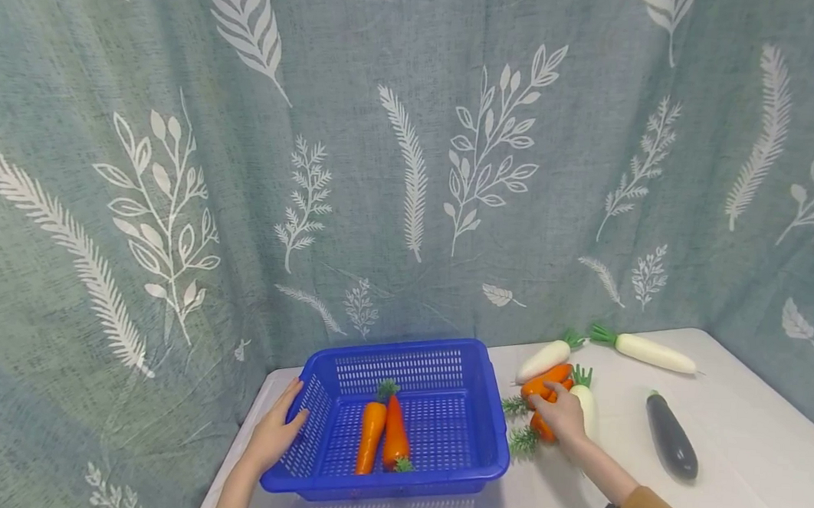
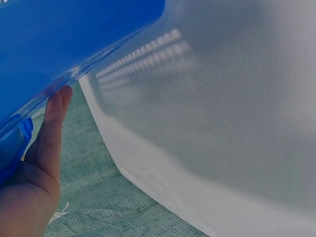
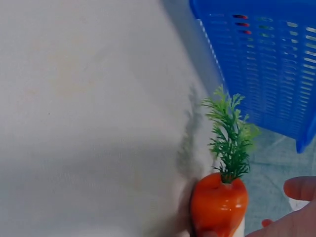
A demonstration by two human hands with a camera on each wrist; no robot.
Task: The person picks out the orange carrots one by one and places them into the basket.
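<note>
A blue plastic basket [image 1: 395, 481] stands on the table with two orange carrots, a left carrot [image 1: 371, 436] and a right carrot [image 1: 395, 436], lying in it. My left hand [image 1: 275, 433] holds its left rim, fingers along the outside and thumb toward the inside; the left wrist view shows the hand [image 2: 42, 163] against the blue rim. Right of the basket, my right hand [image 1: 564, 417] reaches over a heap of carrots [image 1: 538, 384], fingers spread. In the right wrist view a carrot [image 3: 219, 202] with leafy top lies beside the right hand [image 3: 291, 219], its thumb apart from it.
White radishes lie around the heap: one behind it [image 1: 542, 361], one partly under my right arm [image 1: 587, 405], one farther right [image 1: 657, 354]. A dark eggplant [image 1: 671, 439] lies at the right. The patterned curtain [image 1: 411, 170] hangs behind the white table [image 1: 736, 425].
</note>
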